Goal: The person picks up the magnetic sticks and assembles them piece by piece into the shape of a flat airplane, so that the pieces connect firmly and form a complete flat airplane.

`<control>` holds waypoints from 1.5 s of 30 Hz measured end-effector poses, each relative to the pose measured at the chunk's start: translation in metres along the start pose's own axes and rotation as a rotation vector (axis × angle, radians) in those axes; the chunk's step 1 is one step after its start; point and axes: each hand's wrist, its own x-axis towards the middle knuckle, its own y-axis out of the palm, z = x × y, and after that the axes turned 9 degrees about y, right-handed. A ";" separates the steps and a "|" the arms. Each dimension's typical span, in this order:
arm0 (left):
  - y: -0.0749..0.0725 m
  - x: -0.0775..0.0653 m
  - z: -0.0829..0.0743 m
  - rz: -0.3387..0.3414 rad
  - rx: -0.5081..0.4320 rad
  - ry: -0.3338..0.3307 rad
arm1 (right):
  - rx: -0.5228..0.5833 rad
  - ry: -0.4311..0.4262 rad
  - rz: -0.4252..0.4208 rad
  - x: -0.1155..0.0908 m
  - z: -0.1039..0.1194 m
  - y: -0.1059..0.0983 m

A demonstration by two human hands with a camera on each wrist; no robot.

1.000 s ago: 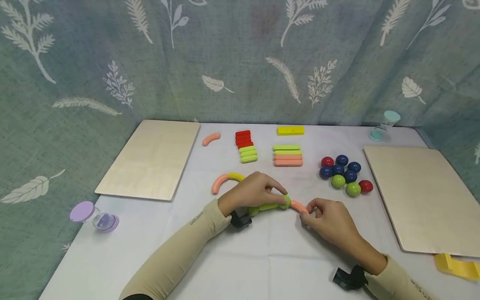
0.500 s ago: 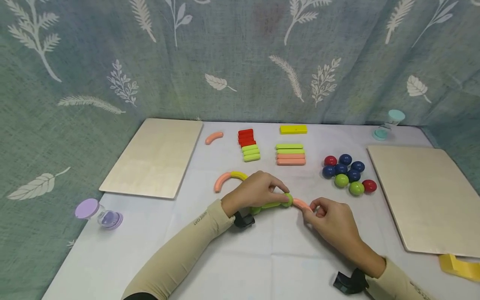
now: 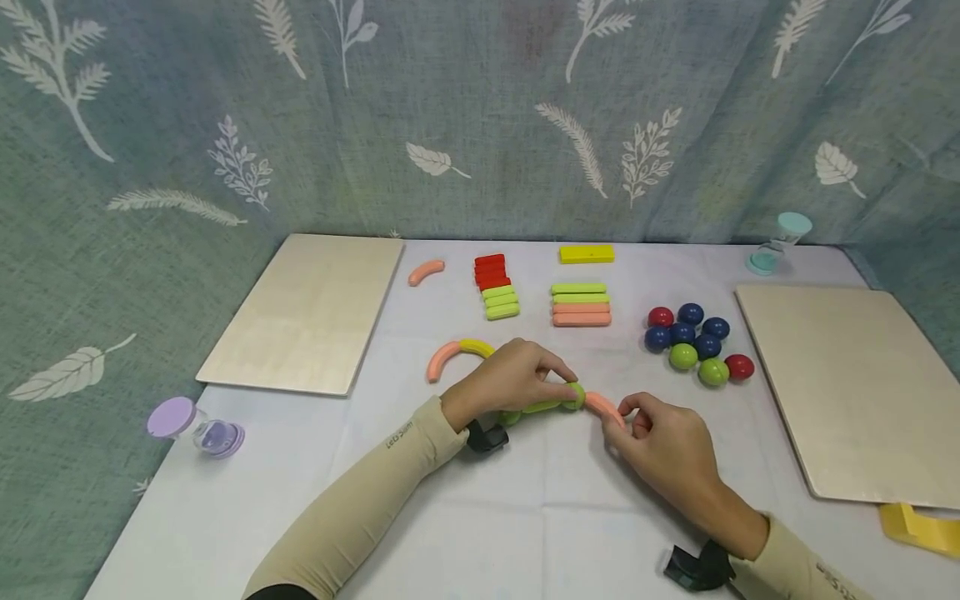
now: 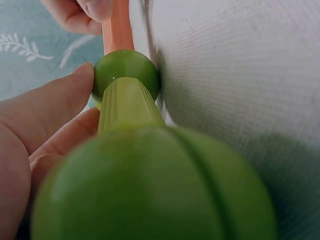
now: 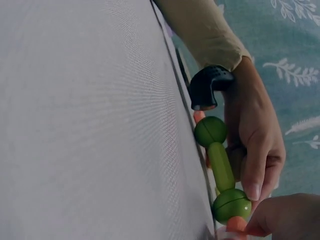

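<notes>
In the head view my left hand (image 3: 513, 379) pinches a green ball (image 3: 576, 396) between thumb and fingers. A curved salmon-pink stick (image 3: 602, 406) meets that ball's right side, and my right hand (image 3: 667, 437) pinches its other end. A light green ribbed rod (image 4: 127, 107) joins the pinched ball to a second green ball (image 4: 150, 185), large in the left wrist view. The right wrist view shows the two balls and rod in a row, with a bit of pink beyond the far ball (image 5: 210, 131). Behind my left wrist, a pink curved piece (image 3: 442, 362) meets a yellow one (image 3: 476, 346).
Red sticks (image 3: 491, 271), short green sticks (image 3: 501, 302) and a yellow block (image 3: 587, 254) lie at the back. Blue, red and green balls (image 3: 682, 333) cluster right. Wooden boards (image 3: 303, 317) flank both sides. Hourglasses (image 3: 217, 437) stand near the edges; a yellow holder (image 3: 918, 529) sits lower right.
</notes>
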 end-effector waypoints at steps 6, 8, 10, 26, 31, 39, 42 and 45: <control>0.002 0.001 0.001 -0.005 -0.014 0.006 | 0.008 -0.003 0.040 0.000 0.001 -0.002; 0.003 0.001 0.002 -0.004 -0.013 0.010 | -0.002 0.017 0.057 0.000 0.001 -0.002; 0.003 0.001 0.002 -0.004 -0.013 0.010 | -0.007 0.036 0.083 0.000 0.002 -0.003; 0.002 -0.001 0.000 -0.017 -0.005 0.011 | 0.081 0.233 0.227 0.008 0.005 -0.001; 0.002 0.000 0.001 -0.025 0.005 0.028 | 0.083 0.235 0.219 0.007 0.005 -0.002; 0.001 0.001 -0.002 -0.024 0.018 0.023 | 0.128 0.232 0.180 0.006 0.005 -0.001; 0.002 0.001 -0.001 -0.020 0.016 0.017 | 0.132 0.226 0.168 0.006 0.004 0.000; 0.003 0.001 -0.001 -0.016 0.012 0.010 | 0.128 0.222 0.170 0.005 0.003 0.000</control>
